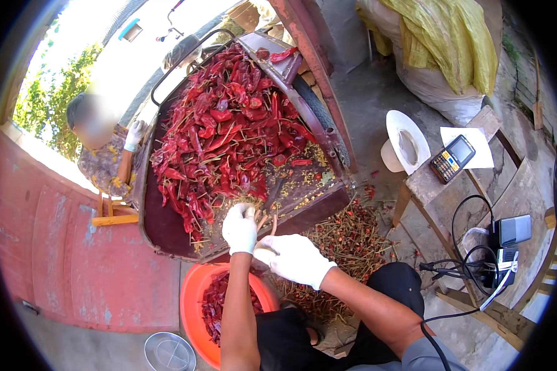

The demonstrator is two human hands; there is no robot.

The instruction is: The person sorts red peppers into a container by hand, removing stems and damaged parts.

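Dried red chili peppers (pixel 232 125) lie in a large heap in the metal cargo bed (pixel 278 204) in front of me. My left hand (pixel 239 228), in a white glove, is at the near edge of the bed with its fingers bent close to some pale stems. Beside it, just right and nearer to me, my right hand (pixel 297 259) is gloved too, its fingers pointing left. Slim brownish pieces stand out between the hands; what either hand grips is too small to tell. Below sits an orange plastic tub (pixel 192 297) with red chili pieces (pixel 212 301) inside.
Chili stems and scraps (pixel 352 241) cover the floor at right. Another person (pixel 104 157), one glove on, sits left of the bed. A wooden bench (pixel 427 185) bears a white hat (pixel 406 141) and a keypad device (pixel 452 158). A black cable (pixel 459 236) and round sieve (pixel 170 352) are nearby.
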